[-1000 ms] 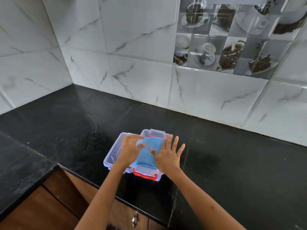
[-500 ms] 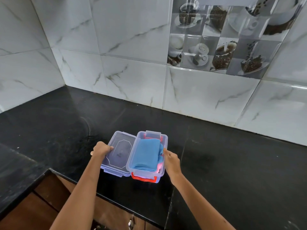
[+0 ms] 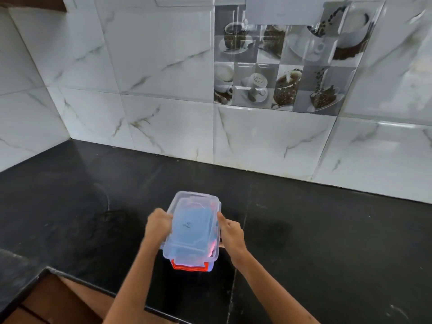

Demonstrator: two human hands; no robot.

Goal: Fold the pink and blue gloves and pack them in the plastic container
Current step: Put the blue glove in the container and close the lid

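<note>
Clear lid [image 3: 192, 226] seated over the plastic container [image 3: 190, 265] on the black countertop [image 3: 327, 230], blue glove [image 3: 190, 228] folded inside, pink glove [image 3: 213, 247] at 4 o'clock; my left hand [image 3: 157, 224] and right hand [image 3: 230, 232] pinch its sides, where bulging fabric could probably stop it sealing.

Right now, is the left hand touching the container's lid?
Touching. The head view shows the left hand gripping the left edge of the clear lid, no gap.
</note>
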